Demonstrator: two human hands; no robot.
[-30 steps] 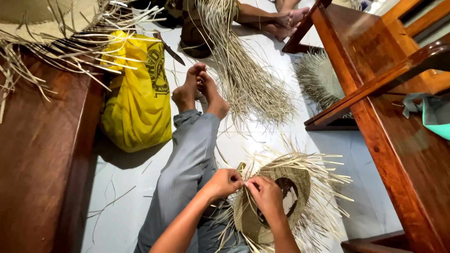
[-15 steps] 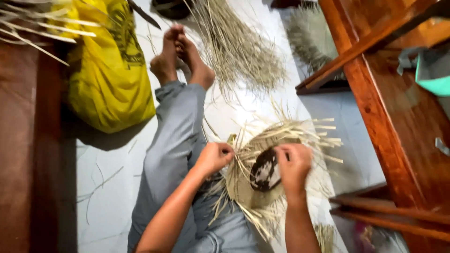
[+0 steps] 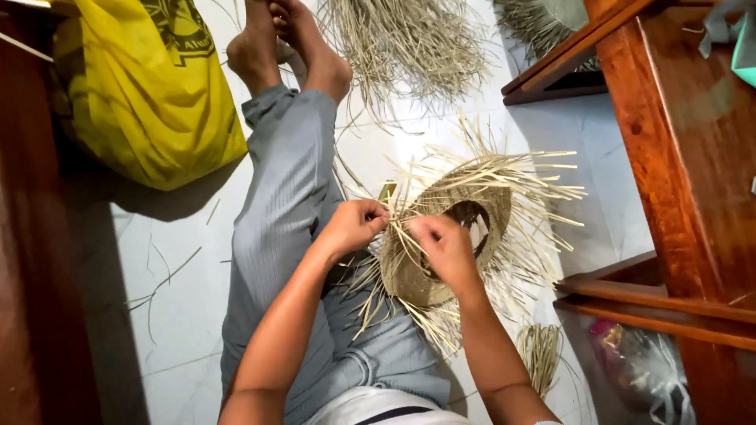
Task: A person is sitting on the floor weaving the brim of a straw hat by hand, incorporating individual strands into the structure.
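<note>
On my lap, both hands, left hand (image 3: pixel 354 227) and right hand (image 3: pixel 442 248), pinch loose strands of the half-woven straw hat (image 3: pixel 457 228); crown woven, brim at three o'clock unfinished.

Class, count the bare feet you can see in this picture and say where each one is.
2. Both lie at the top of the view, at the end of the grey trouser legs: the left foot nearer the yellow bag, the right foot beside the loose straw pile. Their toes are cut off.

A yellow plastic bag (image 3: pixel 142 94) slumps on the white floor (image 3: pixel 181 267) at upper left. A loose bundle of pale straw (image 3: pixel 409 39) lies beyond the feet. Reddish-brown wooden furniture (image 3: pixel 677 157) stands along the right side.
</note>
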